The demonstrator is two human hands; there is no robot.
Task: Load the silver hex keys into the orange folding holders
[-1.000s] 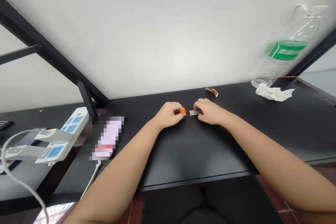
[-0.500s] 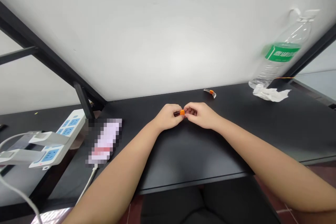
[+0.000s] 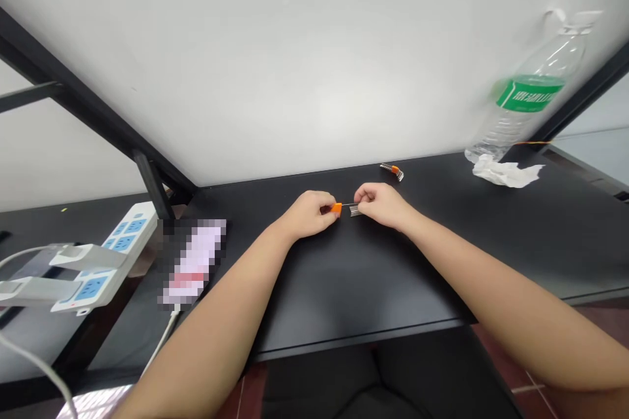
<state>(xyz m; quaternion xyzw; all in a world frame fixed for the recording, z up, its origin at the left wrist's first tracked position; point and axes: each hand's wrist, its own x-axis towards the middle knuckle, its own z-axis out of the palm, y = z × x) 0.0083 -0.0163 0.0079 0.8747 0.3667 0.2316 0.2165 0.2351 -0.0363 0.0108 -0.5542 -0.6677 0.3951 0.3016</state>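
My left hand [image 3: 309, 215] pinches a small orange hex key holder [image 3: 337, 208] between thumb and fingers over the middle of the black desk. A short distance to its right, my right hand [image 3: 386, 203] has its fingers closed around thin metal hex keys [image 3: 354, 211]; several ends stick out past the fingertips. One slim key spans the gap between the orange holder and my right fingers. Whether its tip sits inside the holder is too small to tell. Behind my right hand, a second hex key set [image 3: 392, 169] in an orange holder lies on the desk.
A clear bottle with a green label [image 3: 531, 95] stands against the wall at the right, a crumpled tissue [image 3: 508, 173] before it. On the left are a phone [image 3: 196, 262] with a white cable and a power strip [image 3: 115, 245] holding plugged-in chargers, beside a black metal frame [image 3: 98, 105].
My hands have moved apart from nearly touching. The right hand has shifted slightly right, and metal hex keys now show between it and the orange holder.
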